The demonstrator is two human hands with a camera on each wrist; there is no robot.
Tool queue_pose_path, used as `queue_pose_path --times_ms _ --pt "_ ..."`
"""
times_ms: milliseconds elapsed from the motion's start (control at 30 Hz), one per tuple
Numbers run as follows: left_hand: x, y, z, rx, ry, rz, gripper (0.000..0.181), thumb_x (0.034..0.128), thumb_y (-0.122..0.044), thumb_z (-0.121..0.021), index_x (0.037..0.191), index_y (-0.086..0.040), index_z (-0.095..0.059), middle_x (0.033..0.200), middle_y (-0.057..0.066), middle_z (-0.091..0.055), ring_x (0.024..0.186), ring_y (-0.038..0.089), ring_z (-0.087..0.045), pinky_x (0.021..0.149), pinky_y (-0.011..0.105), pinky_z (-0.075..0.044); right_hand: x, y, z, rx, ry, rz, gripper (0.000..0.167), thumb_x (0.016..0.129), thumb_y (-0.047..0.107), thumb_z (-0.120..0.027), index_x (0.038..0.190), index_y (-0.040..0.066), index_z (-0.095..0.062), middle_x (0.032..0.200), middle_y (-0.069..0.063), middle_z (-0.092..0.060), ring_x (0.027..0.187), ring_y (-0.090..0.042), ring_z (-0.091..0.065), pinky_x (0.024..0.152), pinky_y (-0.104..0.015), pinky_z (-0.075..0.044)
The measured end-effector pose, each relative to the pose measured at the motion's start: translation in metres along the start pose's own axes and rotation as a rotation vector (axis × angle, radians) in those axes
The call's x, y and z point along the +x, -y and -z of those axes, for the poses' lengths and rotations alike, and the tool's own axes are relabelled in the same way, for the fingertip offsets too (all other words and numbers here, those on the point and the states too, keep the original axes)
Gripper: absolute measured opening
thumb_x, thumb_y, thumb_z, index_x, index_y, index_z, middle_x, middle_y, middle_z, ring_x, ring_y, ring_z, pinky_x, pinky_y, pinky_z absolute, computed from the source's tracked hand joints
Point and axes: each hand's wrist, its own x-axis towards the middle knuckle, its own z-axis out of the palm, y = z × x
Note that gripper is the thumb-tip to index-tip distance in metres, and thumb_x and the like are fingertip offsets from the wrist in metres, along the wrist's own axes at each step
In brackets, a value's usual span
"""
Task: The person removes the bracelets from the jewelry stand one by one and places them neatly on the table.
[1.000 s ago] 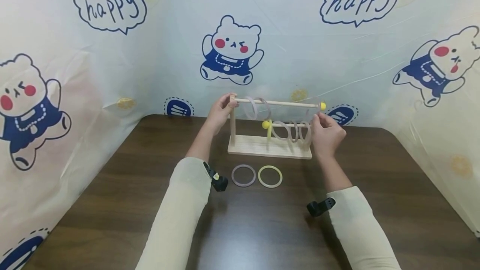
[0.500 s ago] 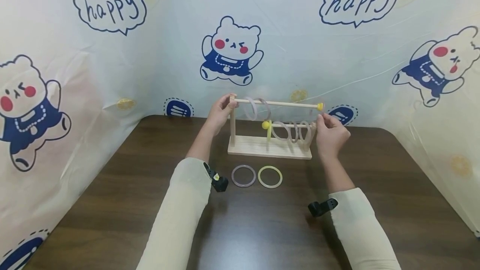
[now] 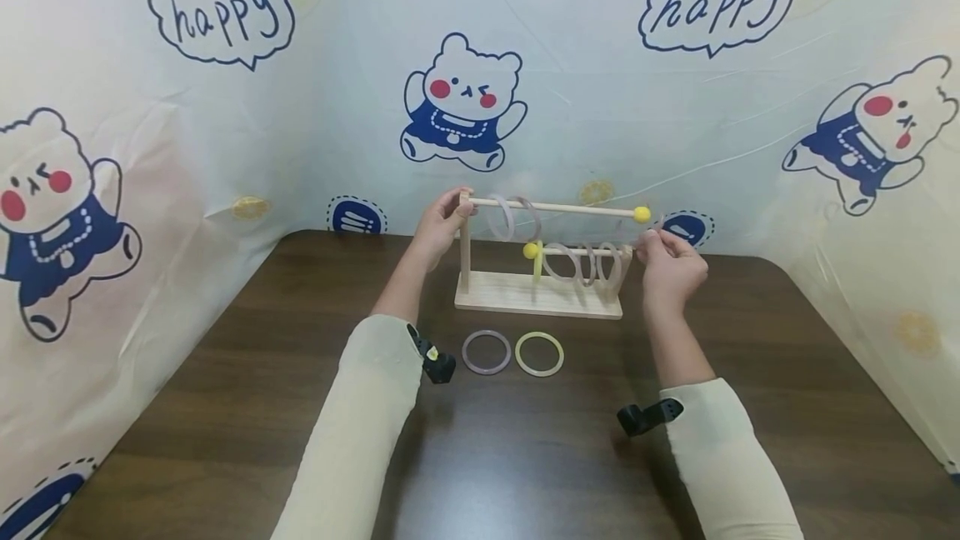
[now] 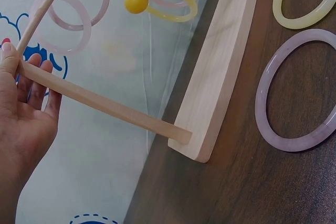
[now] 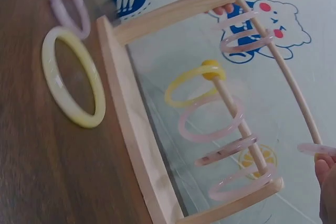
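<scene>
A wooden bangle rack (image 3: pixel 538 293) has two rods, each ending in a yellow ball. My left hand (image 3: pixel 442 225) grips the top of its left post, thumb at the rod joint in the left wrist view. Two pale bangles (image 5: pixel 247 40) hang on the upper rod near that hand. Beside the upper rod's ball, my right hand (image 3: pixel 673 272) pinches a pale pinkish bangle (image 5: pixel 314 149). Whether the rod tip is still inside this bangle I cannot tell. Several bangles (image 5: pixel 210 119), pink, mottled and yellow, hang on the lower rod.
On the brown table (image 3: pixel 517 457), a lilac bangle (image 3: pixel 487 352) and a pale yellow bangle (image 3: pixel 539 354) lie flat in front of the rack base. A printed cloth (image 3: pixel 585 107) hangs close behind the rack and along the sides.
My right hand has moved right and slightly down with the pinched bangle, away from the upper rod's yellow ball, which now shows fully. The left hand keeps its place on the post.
</scene>
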Motion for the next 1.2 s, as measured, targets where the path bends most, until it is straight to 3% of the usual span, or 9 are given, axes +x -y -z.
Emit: queue_pose_path --times_ms 200,333,467,567,733,967,1200 --pt "0.001 0.001 -0.001 0.010 -0.005 0.008 0.045 0.0899 -0.039 -0.052 0.130 -0.017 -0.050 0.125 0.006 -0.055 0.114 0.020 -0.051 0.101 0.042 -0.034 0.002 0.004 0.000 0.216 0.020 -0.198 0.007 0.082 0.000 -0.067 0.085 -0.006 -0.067 0.078 -0.016 -0.068 0.059 -0.014 -0.065 0.060 -0.023 -0.053" --pt "0.002 0.003 -0.001 0.014 -0.002 0.015 0.048 0.0895 -0.039 -0.052 0.131 -0.016 -0.049 0.124 0.007 -0.055 0.114 0.020 -0.051 0.101 0.042 -0.034 0.003 0.004 0.002 0.345 0.010 -0.380 0.003 0.083 -0.001 -0.065 0.081 -0.003 -0.067 0.073 -0.014 -0.067 0.058 -0.015 -0.065 0.056 -0.024 -0.053" --pt "0.002 0.004 -0.001 0.006 0.005 0.011 0.051 0.0894 -0.038 -0.052 0.133 -0.013 -0.047 0.124 0.008 -0.055 0.114 0.021 -0.051 0.101 0.042 -0.033 0.001 0.006 0.001 0.423 -0.007 -0.592 0.002 0.084 -0.001 -0.065 0.085 -0.002 -0.066 0.072 -0.012 -0.067 0.063 -0.017 -0.067 0.058 -0.024 -0.053" --pt "0.002 0.003 -0.001 0.007 0.003 0.015 0.052 0.0889 -0.040 -0.052 0.134 -0.014 -0.047 0.125 0.007 -0.055 0.115 0.020 -0.051 0.102 0.043 -0.033 -0.002 0.006 -0.001 0.437 0.017 -0.688 0.002 0.085 0.000 -0.064 0.085 -0.001 -0.065 0.071 -0.011 -0.067 0.065 -0.017 -0.067 0.061 -0.025 -0.054" --pt "0.002 0.002 0.000 0.014 0.003 0.019 0.050 0.0883 -0.042 -0.052 0.132 -0.018 -0.049 0.125 0.005 -0.055 0.115 0.020 -0.051 0.101 0.044 -0.034 -0.008 0.002 -0.006 0.396 0.076 -0.720 0.007 0.086 0.000 -0.060 0.081 0.000 -0.064 0.069 -0.010 -0.067 0.062 -0.016 -0.067 0.060 -0.024 -0.054" --pt "0.001 0.002 -0.001 0.009 -0.006 0.022 0.046 0.0885 -0.040 -0.053 0.130 -0.020 -0.050 0.124 0.005 -0.055 0.114 0.018 -0.051 0.101 0.042 -0.034 -0.016 -0.002 -0.009 0.327 0.129 -0.713 0.005 0.086 0.000 -0.060 0.089 0.004 -0.062 0.066 -0.007 -0.066 0.058 -0.015 -0.065 0.059 -0.023 -0.053" --pt "0.001 0.002 0.000 0.001 0.003 0.018 0.049 0.0888 -0.040 -0.052 0.132 -0.018 -0.048 0.126 0.005 -0.054 0.115 0.019 -0.051 0.102 0.043 -0.033 -0.019 -0.004 -0.008 0.287 0.202 -0.724 0.011 0.085 0.000 -0.060 0.075 0.004 -0.065 0.064 -0.005 -0.064 0.052 -0.013 -0.059 0.052 -0.020 -0.051"
